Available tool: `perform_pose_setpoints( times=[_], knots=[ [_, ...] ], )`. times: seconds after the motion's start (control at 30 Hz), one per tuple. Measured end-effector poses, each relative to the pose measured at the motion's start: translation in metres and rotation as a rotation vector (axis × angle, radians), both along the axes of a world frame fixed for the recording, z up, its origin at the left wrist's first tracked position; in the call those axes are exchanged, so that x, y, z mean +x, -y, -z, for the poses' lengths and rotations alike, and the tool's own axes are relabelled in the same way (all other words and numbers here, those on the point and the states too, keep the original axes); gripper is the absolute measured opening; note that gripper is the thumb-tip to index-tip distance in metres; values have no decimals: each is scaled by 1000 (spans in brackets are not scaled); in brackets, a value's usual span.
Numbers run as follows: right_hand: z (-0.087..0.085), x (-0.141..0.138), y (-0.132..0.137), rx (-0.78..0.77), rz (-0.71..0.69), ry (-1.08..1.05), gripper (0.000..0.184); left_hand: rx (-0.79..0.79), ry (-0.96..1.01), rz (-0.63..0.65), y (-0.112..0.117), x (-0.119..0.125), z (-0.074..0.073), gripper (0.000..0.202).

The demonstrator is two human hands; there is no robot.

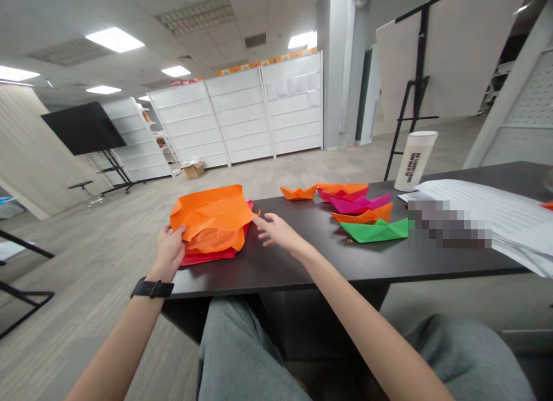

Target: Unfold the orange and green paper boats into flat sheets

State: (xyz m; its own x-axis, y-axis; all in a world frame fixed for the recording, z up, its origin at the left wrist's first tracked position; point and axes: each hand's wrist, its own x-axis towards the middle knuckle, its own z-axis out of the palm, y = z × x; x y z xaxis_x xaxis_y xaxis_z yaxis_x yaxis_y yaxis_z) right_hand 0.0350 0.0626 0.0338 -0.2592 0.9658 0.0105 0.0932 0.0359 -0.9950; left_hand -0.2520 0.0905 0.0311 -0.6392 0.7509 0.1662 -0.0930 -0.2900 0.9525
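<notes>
A crumpled orange paper sheet (216, 214) lies on top of a stack of red paper (209, 257) at the table's left end. My left hand (170, 248) grips the sheet's left edge, thumb on top and fingers partly hidden beneath. At the opposite edge, my right hand (279, 233) is open with fingers spread; its fingertips are close to the paper's right corner, and whether they touch it I cannot tell. Several folded paper boats stand to the right, among them a green boat (375, 231), a magenta boat (360, 204) and a separate orange boat (298, 193).
On the black table (302, 263), a white cup (417, 159) stands behind printed sheets (488, 208), with a pixelated patch beside them. Beyond are a flip-chart stand (417, 90), white shelving (242, 116), a cardboard box (193, 169) and a black screen (84, 128).
</notes>
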Motion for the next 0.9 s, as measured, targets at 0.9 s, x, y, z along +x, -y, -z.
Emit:
perform_pose_setpoints(
  times=[0.9],
  knots=[
    [45, -93, -126, 264, 306, 804, 42, -319, -30, 207, 69, -40, 35, 13]
  ],
)
